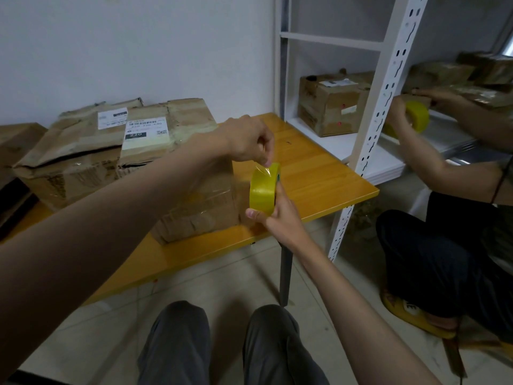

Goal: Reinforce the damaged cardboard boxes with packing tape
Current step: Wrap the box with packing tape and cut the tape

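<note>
A yellow roll of packing tape (263, 190) is held upright above the front right part of the wooden table (319, 173). My right hand (280, 215) grips the roll from below and behind. My left hand (249, 140) pinches the loose clear end of the tape at the top of the roll. Just left of the roll stands a dented cardboard box (194, 173) with a white shipping label and clear tape on its front. A second crushed box (75, 157) lies behind it to the left.
A white metal shelf rack (372, 140) stands right of the table with a taped box (330, 107) on it. Another person (455, 245) crouches at the right, holding a second yellow tape roll (416, 116) by more boxes. My knees are below.
</note>
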`<state>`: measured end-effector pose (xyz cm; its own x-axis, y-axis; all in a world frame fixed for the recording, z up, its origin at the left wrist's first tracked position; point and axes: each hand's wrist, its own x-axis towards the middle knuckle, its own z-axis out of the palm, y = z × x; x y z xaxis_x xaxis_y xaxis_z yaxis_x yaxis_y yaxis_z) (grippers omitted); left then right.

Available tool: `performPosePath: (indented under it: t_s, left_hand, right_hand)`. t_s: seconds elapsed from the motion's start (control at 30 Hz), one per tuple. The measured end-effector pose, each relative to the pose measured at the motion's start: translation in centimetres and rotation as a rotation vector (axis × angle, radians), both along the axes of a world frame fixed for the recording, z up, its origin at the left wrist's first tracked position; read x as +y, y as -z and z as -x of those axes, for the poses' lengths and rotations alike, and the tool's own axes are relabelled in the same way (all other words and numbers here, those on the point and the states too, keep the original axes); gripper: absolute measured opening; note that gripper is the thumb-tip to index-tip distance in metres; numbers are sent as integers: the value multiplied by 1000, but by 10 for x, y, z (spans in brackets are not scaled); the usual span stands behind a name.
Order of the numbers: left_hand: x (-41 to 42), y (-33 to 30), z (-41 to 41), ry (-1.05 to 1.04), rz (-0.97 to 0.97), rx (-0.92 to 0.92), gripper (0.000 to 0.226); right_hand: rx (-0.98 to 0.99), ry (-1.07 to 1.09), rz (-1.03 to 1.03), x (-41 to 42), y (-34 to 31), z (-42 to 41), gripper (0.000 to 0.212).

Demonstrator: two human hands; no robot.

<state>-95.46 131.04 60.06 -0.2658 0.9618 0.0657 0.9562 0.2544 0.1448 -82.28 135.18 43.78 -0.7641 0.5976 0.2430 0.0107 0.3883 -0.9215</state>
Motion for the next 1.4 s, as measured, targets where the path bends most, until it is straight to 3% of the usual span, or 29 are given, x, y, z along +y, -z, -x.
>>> performPosePath:
  t_s: [0.63, 0.77, 0.87, 0.97, 1.07, 1.23, 1.4]
  left_hand:
    - [2, -7, -1, 59, 95, 0, 7]
    - [0, -6, -14, 46, 199, 79, 36]
    - [-3, 9, -19, 2, 221, 207, 59]
    - [-5, 16, -18, -7, 171, 232, 62]
    - [-6, 15, -18, -16, 153, 220, 63]
    - [-7, 15, -21, -36, 144, 232, 61]
    - [-7, 14, -22, -41, 130, 193, 61]
  right_hand:
    - [8, -23, 2, -2, 6, -3, 75]
    - [42, -36, 27, 0, 4, -4, 67]
    - [42, -53, 64, 5, 6, -8, 47]
    - [238, 120, 136, 7, 4, -19, 29]
    - [300, 271, -82, 19, -18, -22, 41]
    - [-16, 215, -557, 39, -43, -3, 43]
    - [-1, 213, -717, 42, -54, -6, 38]
